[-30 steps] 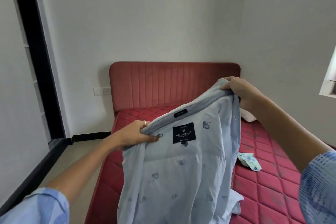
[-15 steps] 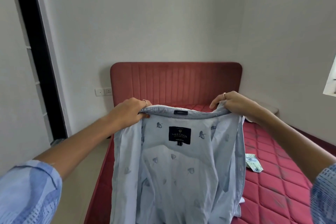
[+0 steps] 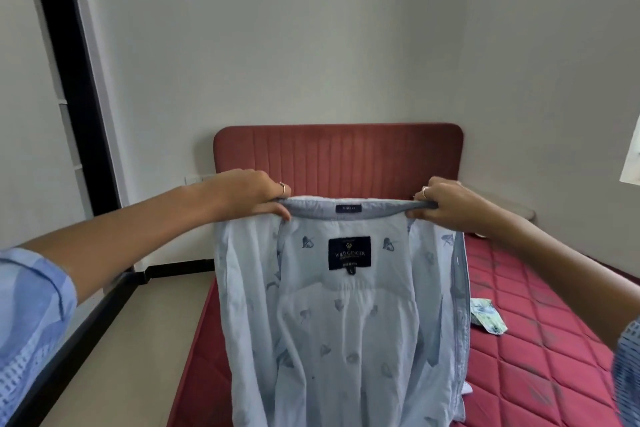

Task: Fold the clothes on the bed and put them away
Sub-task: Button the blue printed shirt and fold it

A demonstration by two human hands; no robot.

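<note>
- Held up by the collar above the red bed: pale blue printed shirt, left hand and right hand each gripping one collar end.
- Hanging open, apparently unfolded; folding barely begun, putting away not started.
- Small crumpled piece lying on the mattress beside it, kind unclear.

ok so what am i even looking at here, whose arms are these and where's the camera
The camera sits on a person's head, looking forward and down, so the two arms are their own. No machine is involved. The left hand and right hand each pinch one end of the collar of a pale blue printed shirt, holding it up with its inside label facing the camera. Below is a bed with a bare red quilted mattress and red headboard. A small folded patterned item lies on the mattress, right of the shirt.
</note>
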